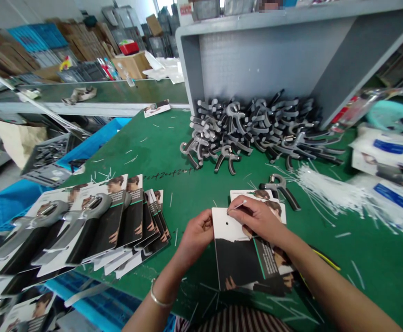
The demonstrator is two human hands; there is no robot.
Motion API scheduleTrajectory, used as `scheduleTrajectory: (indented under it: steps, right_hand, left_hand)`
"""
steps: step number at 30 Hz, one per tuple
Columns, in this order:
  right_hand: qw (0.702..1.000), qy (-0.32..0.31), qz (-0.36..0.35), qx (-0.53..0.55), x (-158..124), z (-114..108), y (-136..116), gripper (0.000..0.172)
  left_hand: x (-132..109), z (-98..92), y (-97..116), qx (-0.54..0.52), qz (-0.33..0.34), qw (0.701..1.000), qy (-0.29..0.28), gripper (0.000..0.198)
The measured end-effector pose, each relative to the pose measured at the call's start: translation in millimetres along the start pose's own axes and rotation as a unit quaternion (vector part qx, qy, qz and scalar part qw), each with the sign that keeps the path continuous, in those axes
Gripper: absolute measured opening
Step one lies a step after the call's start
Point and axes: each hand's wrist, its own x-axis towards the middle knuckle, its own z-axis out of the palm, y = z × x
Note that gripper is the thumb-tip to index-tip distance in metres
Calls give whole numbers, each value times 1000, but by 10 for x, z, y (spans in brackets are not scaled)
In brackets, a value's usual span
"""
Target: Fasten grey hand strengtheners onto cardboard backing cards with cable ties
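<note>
Across the green table (190, 193), the gray crate (256, 55) stands on its side, presumably so the hand grips (234, 117) spill within easy reach. The printed card (232, 265) lies in front of the person, overlapping others, its left edge pinched by the left hand (198, 232), seemingly for steadiness; the right hand's (258, 216) fingertips clamp a white tie (241, 204) near the card's top (a close grip, probably for control).

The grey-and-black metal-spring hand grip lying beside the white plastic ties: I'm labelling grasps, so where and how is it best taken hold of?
Take the hand grip probably by its straight black-padded leg, from above: that leg juts over bare green tabletop, while the other leg's end lies close to the stacked printed cards.
</note>
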Motion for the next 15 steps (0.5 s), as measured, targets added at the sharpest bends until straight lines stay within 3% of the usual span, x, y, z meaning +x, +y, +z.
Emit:
scheduleTrajectory:
  steps: [4,7,10,15]
  right_hand:
    - [1000,10,19,16,0,47,-7,13]
    - [999,-10,33,24,-15,66,-11,14]
    - [998,-27,48,10,-51,76,-10,13]
    - [997,-52,52,-9,-75,105,-25,14]
  left_hand:
    - [-154,37,-78,84,45,994,50,25]
    - [-220,-35,-146,213,85,971,74,14]
    - [-315,-159,-232,322,121,939,28,16]
    - [-566,-249,-308,284,93,948,-109,23]
